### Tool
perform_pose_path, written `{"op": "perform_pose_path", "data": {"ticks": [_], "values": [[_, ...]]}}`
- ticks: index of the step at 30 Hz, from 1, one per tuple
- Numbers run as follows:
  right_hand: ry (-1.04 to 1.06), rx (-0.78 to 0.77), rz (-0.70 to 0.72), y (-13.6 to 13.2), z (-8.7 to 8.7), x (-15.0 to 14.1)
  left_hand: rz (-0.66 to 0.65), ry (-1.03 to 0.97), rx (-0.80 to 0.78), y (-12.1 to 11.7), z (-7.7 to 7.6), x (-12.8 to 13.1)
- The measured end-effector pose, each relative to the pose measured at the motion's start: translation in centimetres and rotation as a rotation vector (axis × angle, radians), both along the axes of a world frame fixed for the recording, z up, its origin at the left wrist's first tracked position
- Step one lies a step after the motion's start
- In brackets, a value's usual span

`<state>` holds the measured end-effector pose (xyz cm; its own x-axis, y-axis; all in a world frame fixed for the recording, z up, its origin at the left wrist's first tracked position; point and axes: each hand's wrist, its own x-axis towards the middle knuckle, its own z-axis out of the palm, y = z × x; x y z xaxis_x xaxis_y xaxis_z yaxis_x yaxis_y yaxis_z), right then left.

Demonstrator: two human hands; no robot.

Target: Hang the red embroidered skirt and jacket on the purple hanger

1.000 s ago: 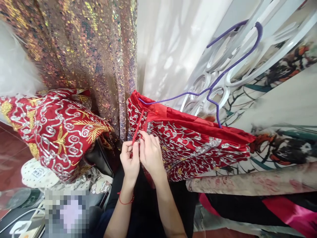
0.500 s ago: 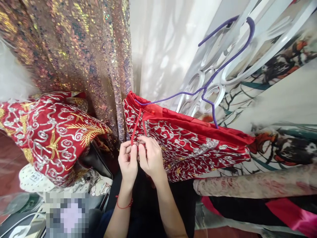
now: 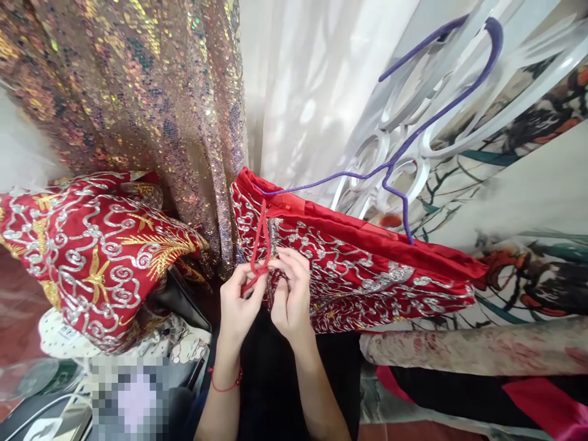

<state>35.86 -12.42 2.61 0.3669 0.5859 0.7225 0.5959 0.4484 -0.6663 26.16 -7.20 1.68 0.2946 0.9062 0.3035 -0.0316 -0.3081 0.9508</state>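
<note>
A red skirt (image 3: pixel 349 263) with silver and gold embroidery hangs from a purple hanger (image 3: pixel 367 176), its plain red waistband uppermost. Two strands of a red cord (image 3: pixel 262 229) come down from the left end of that waistband and cross over each other. My left hand (image 3: pixel 239 300) is closed, pinching the cord between thumb and fingers where it forms a loop. Close beside it, my right hand (image 3: pixel 293 294) has its fingers bent, with the index fingertip at the cord loop. The cord's ends are partly hidden by the fingers.
A second red embroidered garment (image 3: pixel 101 251) lies heaped at the left over a dark bag. Sequinned fabric (image 3: pixel 151 79) hangs behind it. A white ornamental rack (image 3: pixel 413 165) carries the hanger. Rolled floral fabric (image 3: pixel 459 349) lies at the right, above black and pink cloth.
The cord strands, apart before, now cross and form a loop at my fingers. My right hand has moved slightly away from my left. Skirt and hanger appear shifted a little to the right.
</note>
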Motion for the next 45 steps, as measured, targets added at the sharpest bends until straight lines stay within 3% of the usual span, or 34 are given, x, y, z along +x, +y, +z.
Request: {"op": "perform_pose_path", "data": {"ticks": [3, 10, 13, 16, 20, 25, 29, 32, 34, 36, 39, 41, 45], "values": [[0.144, 0.005, -0.031, 0.3, -0.2, -0.1, 0.002, 0.029, -0.002, 0.1, 0.1, -0.3], [0.106, -0.361, 0.123, 0.3, 0.4, 0.3, -0.055, 0.017, -0.007, 0.3, -0.5, -0.5], [0.104, -0.415, 0.040, -0.4, 0.3, 0.7, -0.058, -0.066, -0.057, 0.3, -0.8, -0.2], [0.114, -0.401, -0.078, -1.4, 0.1, 1.6, 0.023, -0.207, -0.084, 0.8, -0.9, 0.1], [0.271, -0.229, -0.250, -2.8, 0.1, 2.9, 0.165, -0.340, -0.022, 3.1, 0.4, 1.0], [0.408, 0.081, -0.324, -3.9, 1.7, 3.2, 0.343, -0.410, 0.171, 8.8, 2.6, 3.0], [0.444, 0.375, -0.552, -4.1, 2.9, 2.9, 0.497, -0.414, 0.250, 13.2, 2.9, 4.2], [0.471, 0.483, -0.654, -4.6, 2.8, 3.4, 0.542, -0.404, 0.294, 14.6, 2.7, 4.2], [0.469, 0.360, -0.604, -5.0, 2.3, 4.0, 0.541, -0.402, 0.341, 14.4, 2.7, 3.8], [0.406, 0.134, -0.495, -5.2, 1.8, 4.7, 0.471, -0.375, 0.399, 13.5, 2.9, 3.4], [0.247, -0.105, -0.355, -4.5, 1.8, 4.8, 0.200, -0.253, 0.469, 11.5, 3.4, 3.3], [0.159, -0.166, -0.293, -3.1, 2.3, 4.2, 0.062, -0.147, 0.513, 10.5, 3.7, 3.5], [0.073, -0.190, -0.254, 0.5, 4.0, 3.0, 0.041, -0.032, 0.569, 10.0, 4.1, 4.0]]}}
